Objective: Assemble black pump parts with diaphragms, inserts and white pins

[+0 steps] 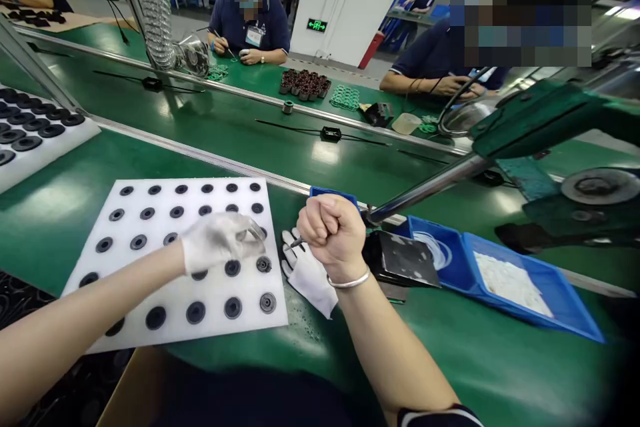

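Foam tray (150, 320) on the green tabletop (450, 347) carries rows of dark round parts (195, 311), and nearly every pocket that shows is filled, so the loading looks close to complete; what lies under the left hand cannot be seen. The left hand (220, 241), in a thin white glove, hovers over the tray's far right rows with its fingers (250, 232) curled together, seemingly pinching something small, though what they hold cannot be told. Nearest seated parts sit at about five o'clock from those fingers, just beside them. The right hand (333, 233), bare with a bangle at the wrist, is closed in a fist around a thin tool whose tip (296, 244) pokes out toward nine o'clock, near the left fingertips. A spare white glove (310, 277) lies under that fist. At three o'clock stand the blue bins (525, 293).
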`<state>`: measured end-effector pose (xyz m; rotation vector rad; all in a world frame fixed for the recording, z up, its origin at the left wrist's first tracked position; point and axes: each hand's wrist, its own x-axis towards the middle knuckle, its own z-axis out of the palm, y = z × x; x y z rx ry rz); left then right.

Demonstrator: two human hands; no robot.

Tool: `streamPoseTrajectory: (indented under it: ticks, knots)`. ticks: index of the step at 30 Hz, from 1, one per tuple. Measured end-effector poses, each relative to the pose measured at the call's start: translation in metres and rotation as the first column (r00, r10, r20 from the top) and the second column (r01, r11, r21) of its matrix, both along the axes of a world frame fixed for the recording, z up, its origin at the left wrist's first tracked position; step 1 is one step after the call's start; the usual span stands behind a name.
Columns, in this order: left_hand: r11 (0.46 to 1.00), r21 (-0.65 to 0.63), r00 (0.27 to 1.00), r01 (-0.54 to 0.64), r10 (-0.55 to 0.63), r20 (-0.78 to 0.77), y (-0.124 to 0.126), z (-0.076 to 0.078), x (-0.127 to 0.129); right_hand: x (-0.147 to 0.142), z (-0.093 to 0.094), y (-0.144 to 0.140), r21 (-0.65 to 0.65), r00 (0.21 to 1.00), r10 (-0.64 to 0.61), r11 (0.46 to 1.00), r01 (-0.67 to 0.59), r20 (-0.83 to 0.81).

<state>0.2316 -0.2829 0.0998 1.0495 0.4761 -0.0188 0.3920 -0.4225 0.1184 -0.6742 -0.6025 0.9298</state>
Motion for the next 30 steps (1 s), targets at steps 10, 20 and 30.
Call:
streamPoseTrajectory:
  ticks: [10,20,30]
  knots:
    - [0.893,0.433,0.991,0.125,-0.09,-0.1,-0.044,-0.038,0.019,0.007,-0.007,-0.015,-0.03,0.996,0.019,0.999,-0.022,-0.082]
    - [0.957,0.0,0.956,-0.292,0.291,-0.037,-0.04,-0.003,-0.024,-0.009,0.003,-0.006,0.018,0.99,0.087,0.996,-0.086,-0.108]
    - [0.947,0.292,0.973,-0.136,0.183,-0.14,-0.051,-0.009,-0.049,-0.057,0.024,0.022,0.072,0.974,0.224,0.972,-0.222,-0.036]
